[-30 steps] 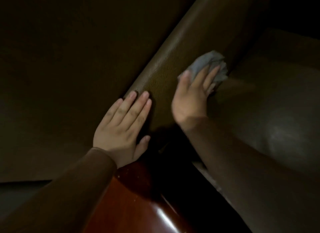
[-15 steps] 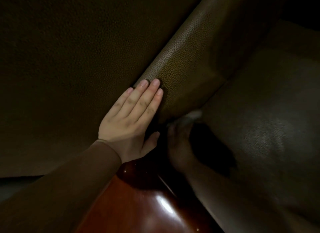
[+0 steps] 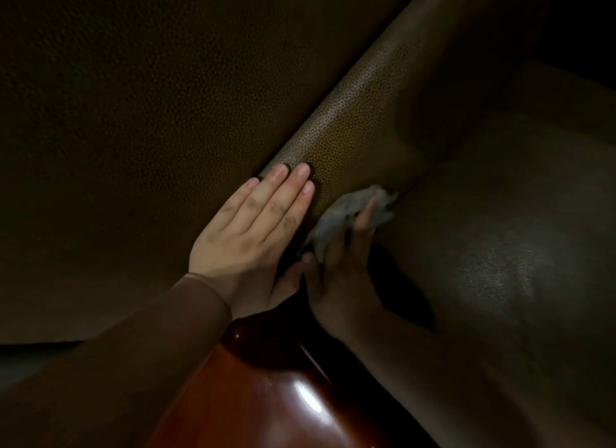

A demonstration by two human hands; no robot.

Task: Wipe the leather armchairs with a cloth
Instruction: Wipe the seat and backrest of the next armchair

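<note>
My left hand (image 3: 253,234) lies flat on the leather armrest (image 3: 360,114) while my right hand (image 3: 336,277) presses a grey cloth (image 3: 346,214) against its inner side, beside the seat cushion (image 3: 500,247).

no readable text, labels, brands or numbers anywhere, scene dim, only plain surfaces

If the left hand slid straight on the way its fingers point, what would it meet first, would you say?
Nothing new, it seems: the left hand lies flat on the leather armrest, fingers pointing along its length, and that way looks free. The cloth sits off to the side.
</note>
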